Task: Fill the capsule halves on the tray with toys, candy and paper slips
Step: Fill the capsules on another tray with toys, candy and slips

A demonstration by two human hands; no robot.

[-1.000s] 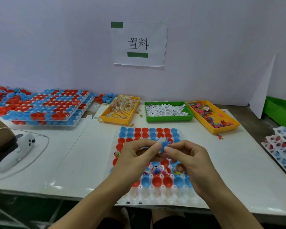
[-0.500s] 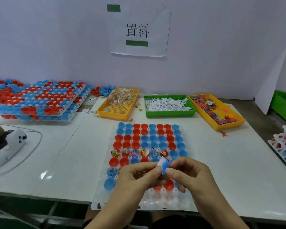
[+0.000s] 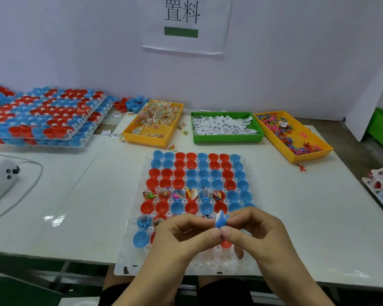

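Both hands meet low over the tray (image 3: pixel 128 257), forearms entering from 5 and 7 o'clock. The left hand (image 3: pixel 184 237) and right hand (image 3: pixel 257 235) pinch one small blue toy (image 3: pixel 221 220) between curled fingertips, above the tray's near rows.

Three bins (image 3: pixel 227 138) are sitting in a row behind the capsule tray (image 3: pixel 139 246); stacked trays (image 3: pixel 53 129) are lying far left on the surface (image 3: pixel 75 195).

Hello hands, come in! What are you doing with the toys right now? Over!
Left hand and right hand both pinch one small blue toy above the capsule tray. Most capsule halves unfilled. Nothing in the way.
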